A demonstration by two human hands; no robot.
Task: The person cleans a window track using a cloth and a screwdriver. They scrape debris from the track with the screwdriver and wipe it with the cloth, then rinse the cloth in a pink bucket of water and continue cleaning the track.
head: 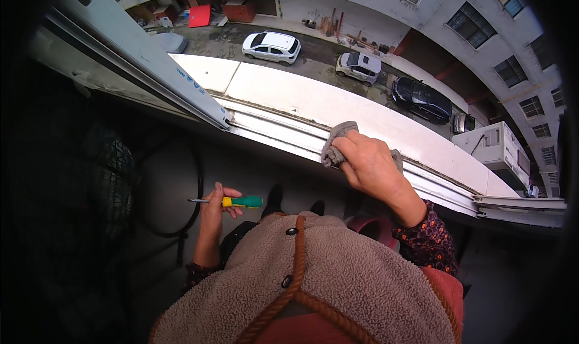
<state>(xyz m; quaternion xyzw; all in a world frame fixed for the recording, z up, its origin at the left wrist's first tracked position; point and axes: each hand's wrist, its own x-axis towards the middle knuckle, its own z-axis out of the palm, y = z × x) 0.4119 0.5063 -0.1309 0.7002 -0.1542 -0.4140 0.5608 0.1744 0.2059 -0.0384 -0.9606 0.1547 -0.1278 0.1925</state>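
My right hand [368, 161] grips a bunched grey cloth [334, 152] and presses it onto the white window track [280, 133]. Part of the cloth pokes out beyond my knuckles, and the rail beneath it is hidden. Lower and to the left, my left hand [217, 204] holds a screwdriver [244, 202] with a green and yellow handle. Its metal shaft points left, away from my body. The screwdriver is apart from the track. A sliding window sash [181, 72] stands at the left end of the exposed rails.
Outside the track runs a pale tiled ledge [271, 88], with a street and parked cars [271, 45] far below. An air conditioner unit [497, 152] sits outside at right. A pinkish bucket [373, 228] stands beside me; a dark hose [199, 185] loops on the floor.
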